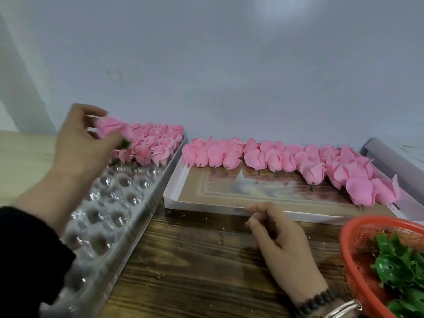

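Bare tabletop [195, 260] between blister tray [110, 216], white box [206, 206], basket [344, 237].

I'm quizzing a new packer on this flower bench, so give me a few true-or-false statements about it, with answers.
1. The left hand holds a pink rose above the clear tray. True.
2. Every cup of the clear tray is filled. False: only its far end holds roses; nearer cups are empty.
3. The red basket holds green leaf pieces. True.
4. The right hand grips a rose. False: it holds nothing, resting on the wooden table by the white box.
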A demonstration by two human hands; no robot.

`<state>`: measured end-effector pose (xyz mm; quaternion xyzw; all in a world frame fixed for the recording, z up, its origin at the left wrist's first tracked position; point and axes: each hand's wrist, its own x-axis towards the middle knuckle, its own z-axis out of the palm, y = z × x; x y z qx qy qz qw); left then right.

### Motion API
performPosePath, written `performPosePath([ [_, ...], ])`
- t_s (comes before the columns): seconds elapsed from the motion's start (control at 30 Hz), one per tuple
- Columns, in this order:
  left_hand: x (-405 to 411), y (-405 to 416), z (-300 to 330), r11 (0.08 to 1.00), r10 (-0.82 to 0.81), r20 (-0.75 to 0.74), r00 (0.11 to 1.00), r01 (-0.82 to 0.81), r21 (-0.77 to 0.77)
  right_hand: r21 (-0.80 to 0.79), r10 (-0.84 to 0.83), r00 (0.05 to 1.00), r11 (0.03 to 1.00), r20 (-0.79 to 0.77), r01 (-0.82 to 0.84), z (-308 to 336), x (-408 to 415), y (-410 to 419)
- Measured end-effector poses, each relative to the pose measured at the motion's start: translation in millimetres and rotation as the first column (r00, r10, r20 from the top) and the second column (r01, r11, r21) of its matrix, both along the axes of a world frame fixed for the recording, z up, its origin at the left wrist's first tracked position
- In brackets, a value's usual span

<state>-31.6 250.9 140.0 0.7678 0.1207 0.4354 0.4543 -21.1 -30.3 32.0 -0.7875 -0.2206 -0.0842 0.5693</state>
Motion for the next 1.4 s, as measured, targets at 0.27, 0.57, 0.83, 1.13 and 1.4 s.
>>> performPosePath([
  [0.27,44,111,-41,0.961,0.276,-0.324,0.905,-0.264,0.081,-0.047,0.015,1.000,0.999,-0.024,-0.016,-1,2,-2],
  [0.57,55,120,-67,0.928,0.331,-0.432,0.839,-0.207,0.308,-0.049,0.021,0.998,0.998,-0.058,-0.024,-1,2,-2],
  [0.83,64,146,-82,0.926,0.352,-0.451,0.820,-0.235,0.294,-0.095,0.022,0.998,0.995,-0.065,-0.028,0,2,-2],
  [1.13,61,136,-81,0.903,0.401,-0.498,0.769,-0.239,0.357,-0.094,0.040,0.996,0.994,-0.074,-0.047,2,1,-3],
  [1.4,50,109,-69,0.882,0.420,-0.521,0.743,-0.200,0.426,-0.115,0.055,0.996,0.991,-0.068,-0.063,0,3,-3],
])
